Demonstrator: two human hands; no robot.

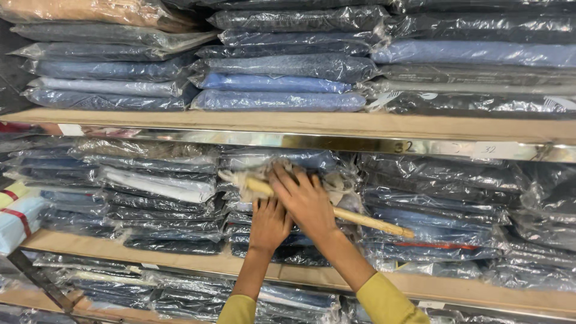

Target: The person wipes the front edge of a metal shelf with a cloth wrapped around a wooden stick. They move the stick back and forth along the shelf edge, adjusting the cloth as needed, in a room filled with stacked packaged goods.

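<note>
Clasping a wooden-handled duster [336, 211], our right hand [307, 201] presses it against the middle stack of bagged jeans [273, 240].

Our right fingers wrap over the handle near its pale cloth head [252, 177], and the palm hides exactly how tightly they close; the stick's free end juts out to the right and downward. Our left hand [268, 225] lies flat and open just below, fingers spread on the plastic-wrapped stack, gripping nothing that we can see. Much of the duster's head is lost among crinkled clear bags, so we cannot make out its shape. Both yellow sleeves [384, 303] are cut off at the bottom edge. Glare on the plastic blurs the folded garments, and the wooden shelf [288, 123] above carries further piles cropped by the top edge.
</note>
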